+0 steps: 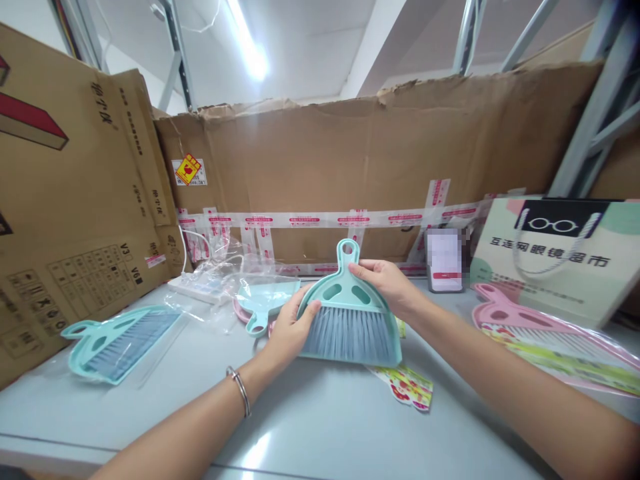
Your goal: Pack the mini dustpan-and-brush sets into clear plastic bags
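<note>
Upright in the middle of the table, a mint green brush (pixel 350 327) with grey bristles sits nested in a matching mint dustpan (pixel 393 360). My left hand (pixel 295 317) grips the set at its left edge, thumb on the front. Near the handle, my right hand (pixel 385 280) pinches the upper right side, its fingers partly hidden behind. A printed cardboard label (pixel 410 388) lies on the table just below the dustpan. Behind my left hand lies another mint dustpan (pixel 270 297), with a pink piece partly hidden under it.
At left lies a bagged mint brush set (pixel 123 343); at right, a pink one (pixel 530 317). Clear plastic wrapping (pixel 215 287) lies at the back left. A phone (pixel 445 260) leans near a paper gift bag (pixel 555 260). Cardboard boxes (pixel 310 160) wall the table (pixel 310 427).
</note>
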Action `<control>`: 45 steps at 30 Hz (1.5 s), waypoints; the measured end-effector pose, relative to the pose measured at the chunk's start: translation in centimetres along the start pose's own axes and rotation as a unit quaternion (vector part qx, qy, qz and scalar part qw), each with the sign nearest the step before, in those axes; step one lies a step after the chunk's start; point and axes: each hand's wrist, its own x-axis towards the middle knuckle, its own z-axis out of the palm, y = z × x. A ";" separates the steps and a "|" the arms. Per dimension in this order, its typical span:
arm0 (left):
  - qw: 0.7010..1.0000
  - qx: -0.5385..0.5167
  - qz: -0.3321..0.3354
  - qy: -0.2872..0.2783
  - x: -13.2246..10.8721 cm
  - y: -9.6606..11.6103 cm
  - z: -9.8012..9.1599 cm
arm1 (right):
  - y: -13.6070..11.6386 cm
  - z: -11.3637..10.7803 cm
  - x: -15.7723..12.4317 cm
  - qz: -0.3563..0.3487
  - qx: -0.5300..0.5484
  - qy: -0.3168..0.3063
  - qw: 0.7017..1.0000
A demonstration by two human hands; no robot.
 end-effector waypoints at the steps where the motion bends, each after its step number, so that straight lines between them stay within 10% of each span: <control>1: 1.000 0.000 -0.002 0.000 0.0 0.0 0.0 | 0.1 0.1 0.0 -0.002 -0.005 0.004 1.000; 10: 0.995 -0.059 -0.047 0.060 0.3 -0.6 -0.5 | 0.4 -4.3 -0.5 -0.051 -0.140 0.002 0.989; 18: 0.972 -0.123 -0.106 0.171 1.0 -0.2 -1.5 | 3.4 -11.0 0.7 0.036 -0.461 -0.030 0.886; 29: 0.960 -0.025 -0.195 0.202 1.0 -0.4 -2.0 | 3.4 -7.4 -0.9 0.067 -0.489 -0.139 0.858; 37: 0.972 -0.014 -0.112 0.208 0.9 -1.0 -2.1 | 4.1 -2.2 -2.8 0.054 -0.517 -0.195 0.831; 41: 0.974 -0.020 -0.094 0.204 0.9 -0.9 -2.0 | 3.6 -2.7 -2.5 0.072 -0.522 -0.234 0.817; 45: 0.972 -0.044 -0.122 0.196 0.9 -0.5 -2.1 | 0.3 -5.1 -3.2 0.068 -0.411 -0.279 0.865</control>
